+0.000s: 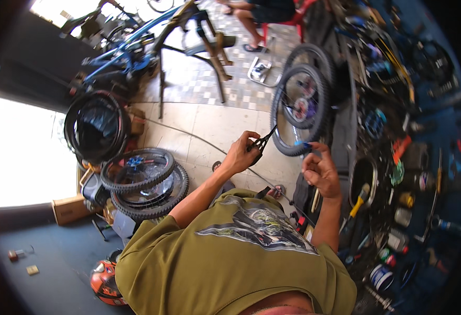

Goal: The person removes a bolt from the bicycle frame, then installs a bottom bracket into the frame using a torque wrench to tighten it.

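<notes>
My left hand (240,153) is raised in front of my chest, fingers closed round a slim black part with cut-outs (262,142). The part narrows to a point toward the upper right; its exact kind I cannot make out. Across from it, my right hand (322,173) pinches a small blue piece (303,145) between thumb and fingertips. The blue piece is too small to name. The two hands are apart, with the black part's tip nearer to the blue piece. Beyond them, bicycle wheels with knobby tyres (323,107) stand by the bench.
A bench (352,105) cluttered with tools runs along the right, with a yellow-handled screwdriver (361,201). On the left lie more wheels (182,197) and an orange helmet (103,283). A bicycle frame (130,44) hangs ahead. Farther off, a person sits on a red chair (293,20).
</notes>
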Tool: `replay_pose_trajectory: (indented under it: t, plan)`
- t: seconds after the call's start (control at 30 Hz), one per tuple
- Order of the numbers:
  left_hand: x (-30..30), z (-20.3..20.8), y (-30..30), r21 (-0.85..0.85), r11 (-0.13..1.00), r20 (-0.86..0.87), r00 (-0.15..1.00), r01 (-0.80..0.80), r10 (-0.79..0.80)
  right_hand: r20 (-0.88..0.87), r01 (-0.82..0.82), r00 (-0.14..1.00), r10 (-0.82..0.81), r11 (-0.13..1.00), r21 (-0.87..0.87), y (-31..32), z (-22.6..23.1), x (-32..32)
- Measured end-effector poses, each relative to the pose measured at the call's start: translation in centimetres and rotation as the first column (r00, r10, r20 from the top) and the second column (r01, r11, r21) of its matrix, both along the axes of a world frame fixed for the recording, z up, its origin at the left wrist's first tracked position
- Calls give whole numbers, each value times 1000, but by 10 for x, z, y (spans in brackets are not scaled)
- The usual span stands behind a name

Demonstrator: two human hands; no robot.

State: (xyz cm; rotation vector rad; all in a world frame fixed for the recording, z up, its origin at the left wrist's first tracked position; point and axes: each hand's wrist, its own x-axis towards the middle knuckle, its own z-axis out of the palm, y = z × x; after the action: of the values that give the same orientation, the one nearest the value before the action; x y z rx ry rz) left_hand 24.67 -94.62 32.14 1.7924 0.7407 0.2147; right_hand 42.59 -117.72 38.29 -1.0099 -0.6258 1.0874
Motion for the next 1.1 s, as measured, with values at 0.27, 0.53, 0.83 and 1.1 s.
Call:
replay_pose_trajectory:
  t: [0.27, 0.53, 0.83, 1.1]
  plan:
    - [-188, -29, 132, 6, 908, 172, 895, -418, 411, 349, -391, 831, 433, 901, -188, 256, 16, -125]
    - [-364, -13, 248, 252, 644, 97, 681, -723, 726, 721, -311, 511, 469, 882, -354, 474, -4, -255]
    - [-449, -60, 383, 229, 517, -58, 518, -825, 853, 804, -277, 322, 500, 862, -425, 678, -81, -308]
    - [-540, -135, 525, 451, 585, -337, 478, -674, 811, 804, -169, 296, 515, 857, -487, 900, -177, -344]
